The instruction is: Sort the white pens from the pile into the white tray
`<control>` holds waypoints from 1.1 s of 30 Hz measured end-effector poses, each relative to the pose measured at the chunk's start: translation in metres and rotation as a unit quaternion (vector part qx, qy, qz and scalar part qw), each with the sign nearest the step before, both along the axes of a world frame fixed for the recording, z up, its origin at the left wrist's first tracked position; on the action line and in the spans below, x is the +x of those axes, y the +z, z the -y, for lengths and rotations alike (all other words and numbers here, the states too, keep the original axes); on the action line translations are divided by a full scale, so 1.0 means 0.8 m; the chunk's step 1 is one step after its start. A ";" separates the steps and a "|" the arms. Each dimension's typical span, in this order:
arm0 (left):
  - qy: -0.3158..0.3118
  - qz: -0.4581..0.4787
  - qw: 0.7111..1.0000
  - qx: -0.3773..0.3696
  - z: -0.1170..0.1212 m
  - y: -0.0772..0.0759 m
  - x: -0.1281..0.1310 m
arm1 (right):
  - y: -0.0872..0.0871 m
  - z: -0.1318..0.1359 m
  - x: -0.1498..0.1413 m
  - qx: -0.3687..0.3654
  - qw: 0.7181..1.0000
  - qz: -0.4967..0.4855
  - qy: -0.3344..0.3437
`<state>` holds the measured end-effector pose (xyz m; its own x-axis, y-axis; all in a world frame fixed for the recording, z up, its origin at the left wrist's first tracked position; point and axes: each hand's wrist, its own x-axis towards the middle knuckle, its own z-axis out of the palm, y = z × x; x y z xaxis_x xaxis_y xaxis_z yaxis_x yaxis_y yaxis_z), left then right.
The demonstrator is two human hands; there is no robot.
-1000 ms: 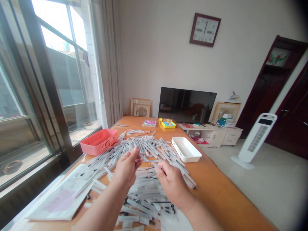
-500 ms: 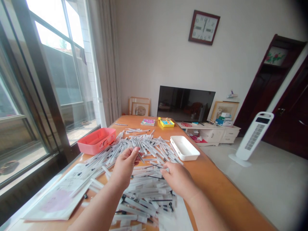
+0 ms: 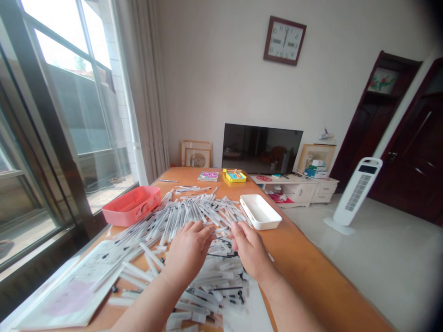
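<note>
My left hand [image 3: 189, 249] is closed, its fingertips pinching what looks like a slim translucent pen [image 3: 220, 229] that points toward the other hand. My right hand [image 3: 249, 246] is also closed, thumb against the fingers, close to the pen's far end; what it grips is too small to make out. Beneath both hands lie many loose clear pen barrels [image 3: 214, 279] with thin dark refills and small black parts among them. Just beyond the hands spreads a large heap of white, dark-tipped pens [image 3: 188, 210].
A red plastic box [image 3: 131, 207] stands left of the heap, a white tray [image 3: 261, 214] right of it. A printed sheet or bag [image 3: 65, 295] lies front left. At the table's far end are a yellow box [image 3: 235, 176], a booklet [image 3: 208, 176] and a single pen [image 3: 169, 180].
My hands have come closer together, the left turning so its back faces up and its pen lies more level. The whole view has shifted slightly, moving the surroundings left in the picture.
</note>
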<state>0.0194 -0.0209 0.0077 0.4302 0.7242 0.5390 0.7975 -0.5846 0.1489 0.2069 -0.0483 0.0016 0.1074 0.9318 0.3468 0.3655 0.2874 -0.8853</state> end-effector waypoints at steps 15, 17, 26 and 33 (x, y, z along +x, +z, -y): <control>-0.037 -0.100 0.994 0.011 -0.003 0.002 0.002 | -0.004 -0.001 0.010 0.047 0.989 0.138 0.028; -0.033 -0.093 0.995 0.012 -0.004 0.001 0.000 | -0.004 -0.001 0.010 0.046 0.990 0.129 0.041; -0.035 0.235 0.967 -0.090 0.007 0.002 0.013 | -0.008 -0.010 0.002 -0.046 0.989 -0.135 -0.030; -0.144 0.621 0.625 -0.450 0.001 -0.003 0.023 | -0.002 0.001 -0.015 -0.109 0.956 -0.259 0.084</control>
<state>0.0376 -0.0217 0.0055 0.2667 0.9636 0.0174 -0.3800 0.0885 0.9207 0.1947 -0.0492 0.0002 0.0551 0.9950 0.0829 -0.1737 0.0913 -0.9806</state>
